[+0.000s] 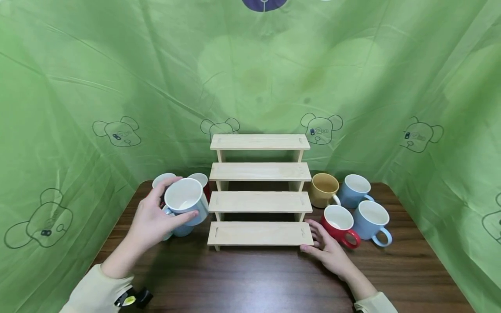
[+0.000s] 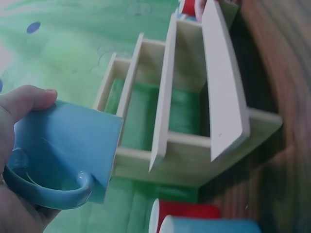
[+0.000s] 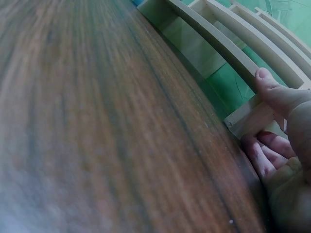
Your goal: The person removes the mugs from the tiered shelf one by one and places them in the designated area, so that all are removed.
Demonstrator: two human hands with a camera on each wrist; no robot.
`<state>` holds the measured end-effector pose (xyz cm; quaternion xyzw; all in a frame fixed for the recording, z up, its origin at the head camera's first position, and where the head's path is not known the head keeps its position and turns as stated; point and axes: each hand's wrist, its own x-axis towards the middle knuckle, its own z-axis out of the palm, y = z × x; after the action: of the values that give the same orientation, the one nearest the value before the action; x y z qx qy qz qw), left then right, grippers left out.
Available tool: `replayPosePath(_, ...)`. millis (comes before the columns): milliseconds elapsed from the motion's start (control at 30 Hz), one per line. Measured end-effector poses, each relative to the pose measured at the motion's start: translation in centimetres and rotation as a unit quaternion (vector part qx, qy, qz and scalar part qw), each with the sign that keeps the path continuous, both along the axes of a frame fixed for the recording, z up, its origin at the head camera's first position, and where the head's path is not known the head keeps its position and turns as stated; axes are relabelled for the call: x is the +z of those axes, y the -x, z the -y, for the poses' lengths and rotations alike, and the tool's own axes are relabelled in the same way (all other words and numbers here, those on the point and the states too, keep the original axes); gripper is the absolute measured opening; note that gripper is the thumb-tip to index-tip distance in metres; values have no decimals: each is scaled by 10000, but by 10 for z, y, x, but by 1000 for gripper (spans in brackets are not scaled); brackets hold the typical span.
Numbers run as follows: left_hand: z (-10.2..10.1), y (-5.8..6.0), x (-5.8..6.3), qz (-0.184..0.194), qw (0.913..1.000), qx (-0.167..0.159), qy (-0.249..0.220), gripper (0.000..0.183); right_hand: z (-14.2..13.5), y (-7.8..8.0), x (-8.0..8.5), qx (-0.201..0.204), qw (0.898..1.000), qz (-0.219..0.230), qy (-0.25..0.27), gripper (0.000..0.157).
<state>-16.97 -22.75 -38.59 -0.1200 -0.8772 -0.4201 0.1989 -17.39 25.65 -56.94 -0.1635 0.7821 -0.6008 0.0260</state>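
Note:
My left hand (image 1: 150, 221) holds a light blue mug (image 1: 184, 194) with a white inside, raised over the left part of the table. Fingers and thumb lie on opposite sides of it, and in the left wrist view the handle of the blue mug (image 2: 68, 145) faces the palm. A pale wooden four-step rack (image 1: 260, 234) stands in the middle. At the right end of its lowest step, my right hand (image 1: 330, 252) grips the rack. The right wrist view shows the thumb (image 3: 266, 80) against the step, with the other fingers bent by the side panel.
Right of the rack stand a yellow mug (image 1: 324, 191), a red mug (image 1: 337, 221) and two blue mugs (image 1: 354, 193). Several more mugs, including a red mug (image 2: 189, 209), stand at the left, partly hidden. Green cloth (image 1: 250, 78) surrounds the brown table (image 1: 250, 278).

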Motion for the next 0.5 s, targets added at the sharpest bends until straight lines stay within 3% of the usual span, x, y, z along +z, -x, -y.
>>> replayPosePath(200, 25, -3, 7, -5, 9991, 411, -143, 92, 1, 0, -1, 17, 10000, 13, 39, 83)
replayPosePath(500, 70, -5, -1, -100, 9909, 1339, 39, 92, 0, 0, -3, 15, 10000, -32, 46, 83)
